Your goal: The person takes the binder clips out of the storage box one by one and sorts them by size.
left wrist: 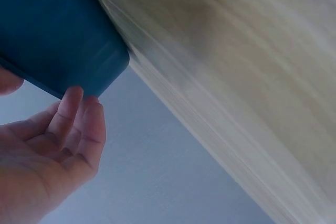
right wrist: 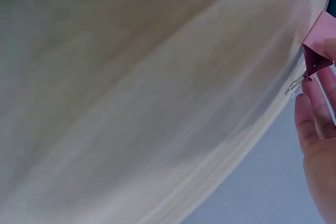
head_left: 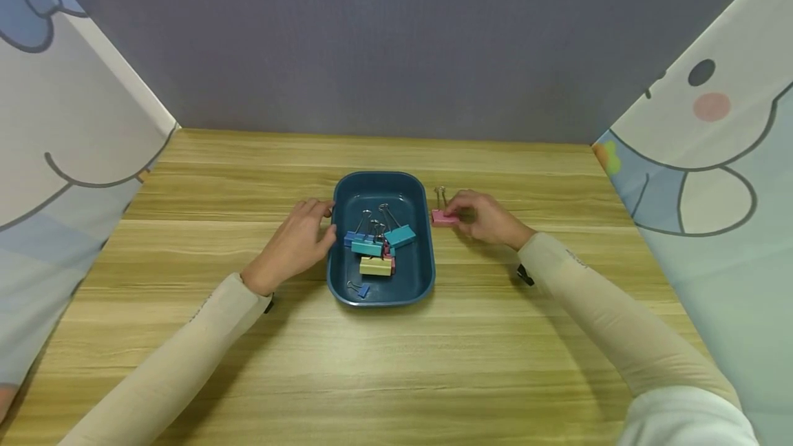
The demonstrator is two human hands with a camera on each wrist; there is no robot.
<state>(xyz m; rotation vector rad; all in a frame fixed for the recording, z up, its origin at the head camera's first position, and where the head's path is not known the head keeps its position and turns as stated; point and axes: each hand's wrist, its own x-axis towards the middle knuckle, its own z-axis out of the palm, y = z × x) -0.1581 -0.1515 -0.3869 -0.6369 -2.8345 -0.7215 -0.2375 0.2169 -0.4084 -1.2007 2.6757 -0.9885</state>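
Note:
A dark blue plastic tray [head_left: 379, 304] lies on the table. My left hand [head_left: 297, 243] touches its left rim with thumb and fingertips. The left wrist view shows the fingers [left wrist: 94, 129] bent against the tray's edge [left wrist: 58, 94]. Just beyond the tray's right side, my right hand [head_left: 483, 217] pinches a large pink binder clip [head_left: 441, 219], whose wire handles point away from me. In the right wrist view the pink binder clip [right wrist: 318, 32] shows its triangular end beside the fingers [right wrist: 310, 114].
Inside the tray are several binder clips: a yellow one [head_left: 375, 266], a turquoise one [head_left: 400, 236], a small blue one [head_left: 364, 290] and others partly overlapped. The wood-grain table [head_left: 396, 377] meets a grey wall [head_left: 384, 47] at the back. Cartoon-printed cloths hang at both sides.

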